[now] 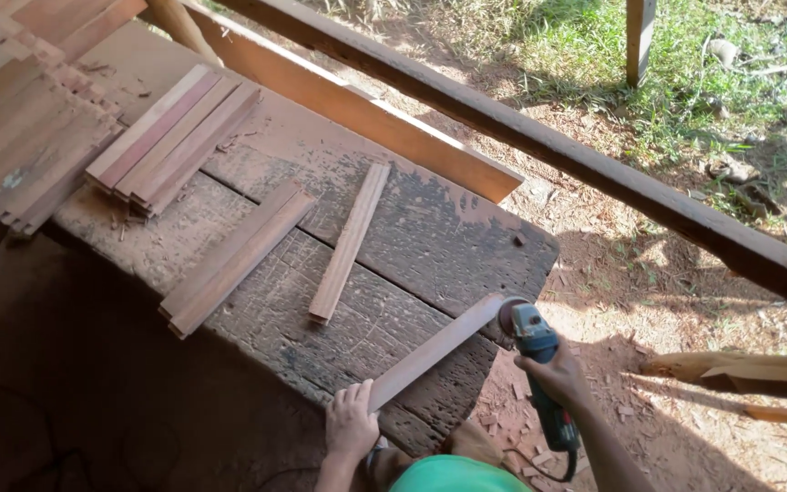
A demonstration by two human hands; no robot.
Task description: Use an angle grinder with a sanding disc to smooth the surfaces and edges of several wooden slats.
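On the workbench's (257, 173) far left corner lie stacked wooden slats (170, 137), with a pair of slats (234, 260) nearer the middle and a single thin slat (350, 241) beside them, all well apart from the hands. At the near edge, the left hand (350, 424) presses down on the near end of a flat strip of wood (434, 351), fingers curled over its end and gripping it against the bench top. The strip's long axis runs diagonally from that hand up and to the right, toward the bench's near right corner, where its far end overhangs slightly. There the disc of an angle grinder (532, 342) touches the strip's tip. The right hand (557, 378) is closed around the grinder's body, wrist bent, forearm angling back toward the person, cable trailing below.
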